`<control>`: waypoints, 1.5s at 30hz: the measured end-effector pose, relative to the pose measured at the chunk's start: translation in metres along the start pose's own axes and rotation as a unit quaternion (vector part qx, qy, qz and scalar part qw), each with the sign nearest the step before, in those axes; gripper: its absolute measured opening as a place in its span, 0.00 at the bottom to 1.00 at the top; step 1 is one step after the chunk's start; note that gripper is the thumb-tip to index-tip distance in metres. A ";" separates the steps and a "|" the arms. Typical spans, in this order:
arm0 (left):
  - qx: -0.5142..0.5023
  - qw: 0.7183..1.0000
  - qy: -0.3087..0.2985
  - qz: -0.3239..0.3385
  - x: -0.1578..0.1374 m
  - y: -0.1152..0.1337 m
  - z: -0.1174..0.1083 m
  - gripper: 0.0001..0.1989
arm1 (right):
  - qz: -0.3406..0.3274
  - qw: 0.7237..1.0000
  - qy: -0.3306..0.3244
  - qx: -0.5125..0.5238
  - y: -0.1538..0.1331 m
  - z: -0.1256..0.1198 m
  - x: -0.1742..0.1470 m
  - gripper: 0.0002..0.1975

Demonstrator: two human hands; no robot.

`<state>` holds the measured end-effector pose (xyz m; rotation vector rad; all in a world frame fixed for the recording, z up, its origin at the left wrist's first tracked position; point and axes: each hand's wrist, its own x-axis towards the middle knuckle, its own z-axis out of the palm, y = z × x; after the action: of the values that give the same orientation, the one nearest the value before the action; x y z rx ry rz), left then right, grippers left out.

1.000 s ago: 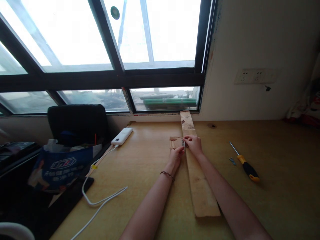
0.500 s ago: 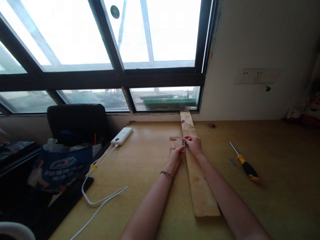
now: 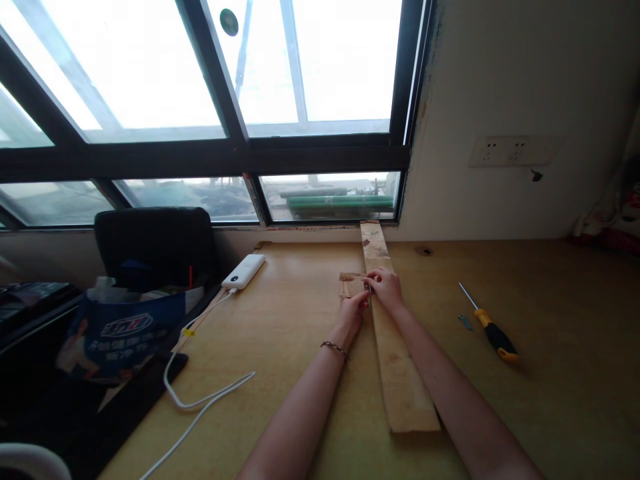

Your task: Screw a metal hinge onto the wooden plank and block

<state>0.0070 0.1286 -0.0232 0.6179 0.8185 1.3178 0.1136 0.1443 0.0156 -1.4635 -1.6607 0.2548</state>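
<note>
Right hand (image 3: 387,289) slightly left of half a second ago; left hand (image 3: 353,312) static.
Both pinch small metal piece (image 3: 369,288), center frame, at wood block (image 3: 349,285) beside long board (image 3: 400,363); screwdriver (image 3: 494,335) right of frame.

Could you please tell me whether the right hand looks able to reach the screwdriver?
Probably yes: the screwdriver lies to the right of the right hand, with only small screws lying low between them, though that hand is busy over the long board.
</note>
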 end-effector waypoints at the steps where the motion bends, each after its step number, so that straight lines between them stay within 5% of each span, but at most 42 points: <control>1: -0.001 1.000 -0.003 0.000 0.000 0.000 0.000 0.17 | 0.002 1.000 -0.002 -0.006 0.001 0.000 0.000 0.08; 15: -0.018 1.000 -0.019 0.015 0.000 0.000 0.001 0.16 | 0.050 0.997 -0.023 -0.058 0.002 0.003 0.001 0.08; 20: -0.019 1.000 -0.005 0.005 0.002 -0.002 0.000 0.14 | 0.058 0.997 -0.012 0.053 0.006 0.002 0.002 0.15; 26: -0.022 0.999 0.005 -0.022 0.002 -0.003 -0.002 0.10 | 0.110 0.969 0.102 0.197 0.026 -0.050 -0.005 0.19; 31: -0.023 0.999 0.007 -0.027 0.001 -0.001 -0.001 0.09 | 0.160 0.980 0.114 0.024 0.064 -0.131 -0.037 0.15; 34: -0.026 0.999 0.009 -0.020 0.001 0.000 0.000 0.11 | 0.213 0.964 0.099 -0.122 0.085 -0.159 -0.063 0.10; 39: -0.029 0.999 0.004 -0.021 0.003 -0.001 -0.001 0.11 | 0.276 0.921 -0.007 -0.274 0.100 -0.162 -0.083 0.05; 45: -0.034 0.999 -0.004 -0.026 0.005 -0.002 -0.003 0.10 | 0.322 0.884 -0.054 -0.334 0.098 -0.156 -0.081 0.06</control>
<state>0.0058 0.1327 -0.0275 0.5453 0.7749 1.2904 0.2861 0.0413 0.0053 -2.5599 -1.3420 0.1208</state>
